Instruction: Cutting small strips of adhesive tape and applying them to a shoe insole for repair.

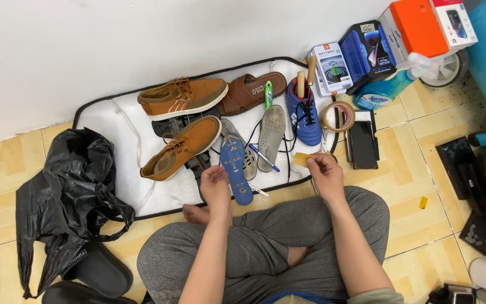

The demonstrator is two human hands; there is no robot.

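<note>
The right hand [324, 169] pinches a small yellow piece [301, 159] just past the white mat [108, 112] edge — the left hand [215, 183], loosely curled and holding nothing, rests by the blue insole [234, 163] on it.

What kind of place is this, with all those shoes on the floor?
Probably a home floor corner used for shoe repair: a tiled floor, a white mat holding brown shoes and loose insoles, plus a tape roll.
</note>
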